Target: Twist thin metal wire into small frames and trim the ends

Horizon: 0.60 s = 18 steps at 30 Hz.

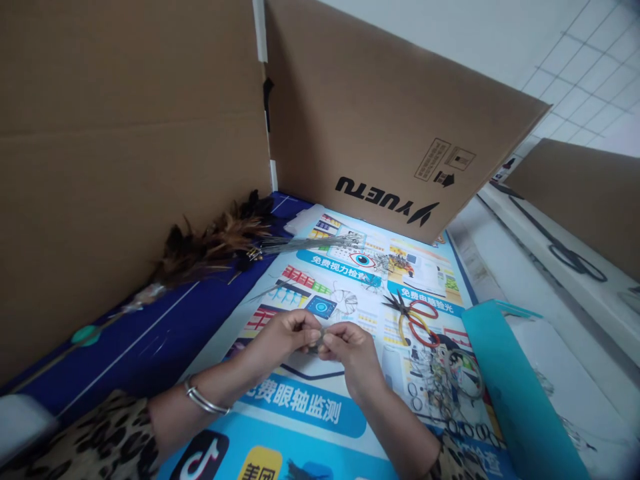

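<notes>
Above the middle of the printed poster sheet (pixel 280 437), my two hands meet with their fingertips close together. My left hand (pixel 295 331), with a silver bangle on its wrist, is closed in a pinch. My right hand (pixel 353 350) pinches from the other side. A small greyish piece (pixel 319 340) shows between the fingertips, mostly hidden and too small to name. To the right of my hands lie pliers (pixel 411 317) with red and yellow handles. Beyond the hands, a loose coil of thin wire (pixel 345 301) rests on the sheet.
Cardboard panels (pixel 350 120) stand along the left and back. Brown feathers (pixel 210 247) and a bundle of straight wires (pixel 310 243) lie at the back left. Tangled wire (pixel 435 383), black rings (pixel 475 432) and a teal box (pixel 520 387) are at the right; scissors (pixel 575 260) lie beyond.
</notes>
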### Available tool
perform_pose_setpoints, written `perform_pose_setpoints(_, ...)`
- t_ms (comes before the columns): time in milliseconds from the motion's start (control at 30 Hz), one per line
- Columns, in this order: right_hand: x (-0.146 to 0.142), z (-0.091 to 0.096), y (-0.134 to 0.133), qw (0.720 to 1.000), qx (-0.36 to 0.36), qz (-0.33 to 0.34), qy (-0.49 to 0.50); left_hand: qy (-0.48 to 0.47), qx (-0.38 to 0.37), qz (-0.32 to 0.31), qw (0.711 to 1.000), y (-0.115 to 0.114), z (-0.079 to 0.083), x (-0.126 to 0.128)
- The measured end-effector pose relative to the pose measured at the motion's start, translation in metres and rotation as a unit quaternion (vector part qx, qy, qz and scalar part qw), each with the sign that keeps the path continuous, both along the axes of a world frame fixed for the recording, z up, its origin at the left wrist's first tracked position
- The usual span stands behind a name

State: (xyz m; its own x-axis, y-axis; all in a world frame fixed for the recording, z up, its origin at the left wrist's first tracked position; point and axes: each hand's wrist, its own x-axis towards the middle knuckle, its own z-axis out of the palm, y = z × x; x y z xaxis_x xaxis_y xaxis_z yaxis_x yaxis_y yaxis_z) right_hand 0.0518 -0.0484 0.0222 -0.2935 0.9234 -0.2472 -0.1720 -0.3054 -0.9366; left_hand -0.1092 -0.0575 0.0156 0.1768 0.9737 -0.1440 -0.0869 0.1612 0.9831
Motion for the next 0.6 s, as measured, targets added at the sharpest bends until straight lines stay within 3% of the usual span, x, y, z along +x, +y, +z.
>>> perform_pose_setpoints(267,-0.002,-0.008,-0.003,0.999,-0.005,-0.019,0.032,-0.072,-0.008,0.018,0.997,-0.006,-0.004,0.007)
perform_pose_setpoints(600,-0.002,-0.007,-0.001,1.0,0.012,-0.016,0.012,-0.084,-0.01,0.017,0.996,-0.007,-0.001,0.011)
